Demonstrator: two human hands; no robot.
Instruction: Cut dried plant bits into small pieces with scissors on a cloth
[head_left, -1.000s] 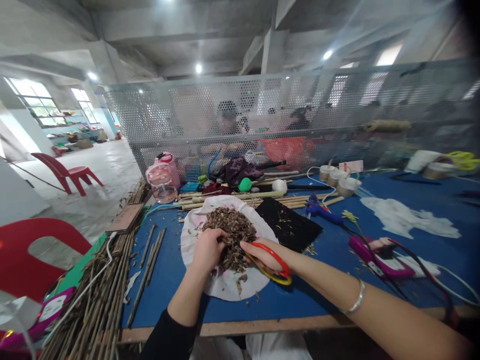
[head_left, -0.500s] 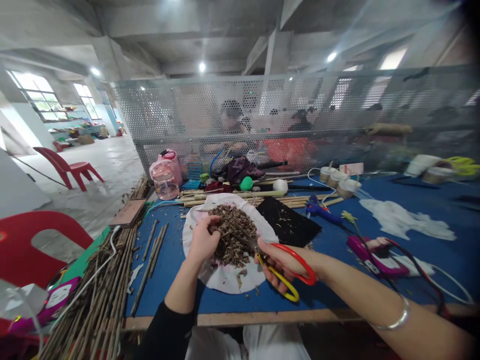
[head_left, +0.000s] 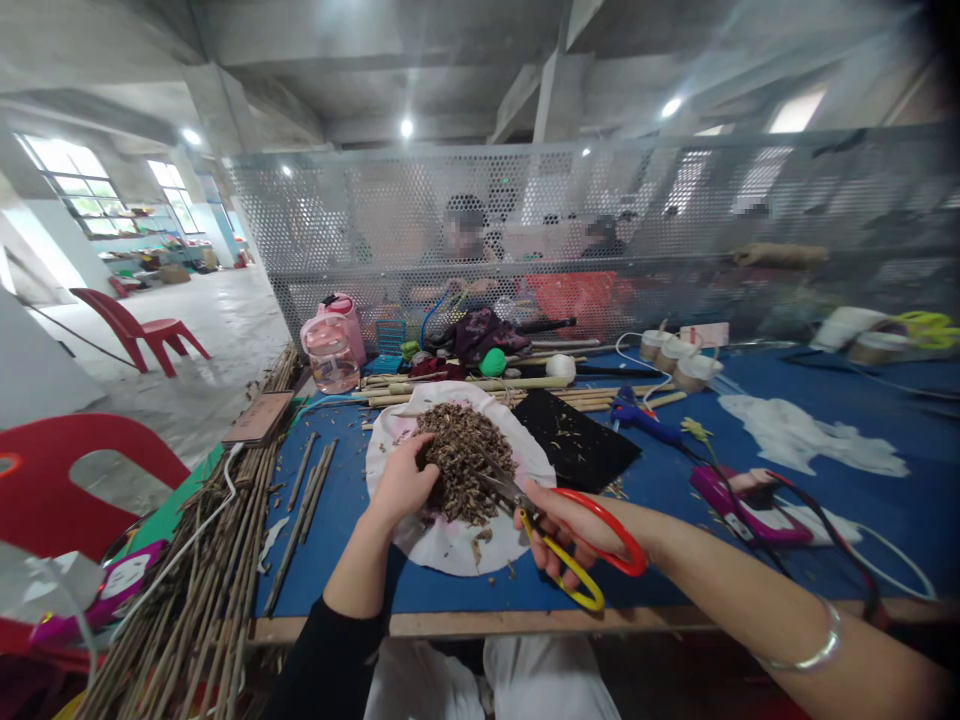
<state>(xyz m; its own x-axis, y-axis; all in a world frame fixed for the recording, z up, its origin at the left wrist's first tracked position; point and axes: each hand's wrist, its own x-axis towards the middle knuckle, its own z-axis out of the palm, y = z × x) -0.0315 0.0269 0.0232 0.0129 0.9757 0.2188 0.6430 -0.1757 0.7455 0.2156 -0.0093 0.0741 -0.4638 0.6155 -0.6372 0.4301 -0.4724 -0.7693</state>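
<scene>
My right hand holds a pair of scissors with one red and one yellow handle loop. Their blades point left into a heap of short brown plant cuttings. This heap lies on a round white cloth on the table. At the heap's left edge is my left hand, its fingers curled and the thumb close to the forefinger. Whatever those fingers pinch is hidden among the cuttings. A few loose bits lie on the cloth's near side.
Long thin brown sticks are bundled at the left. A black sheet, a blue glue gun and a magenta device with cables lie to the right. Behind stand a pink jug and a perforated metal screen, with people beyond.
The scissors and my right hand have shifted slightly right and down. My left hand stays at the heap's edge. The whole view has moved a little.
</scene>
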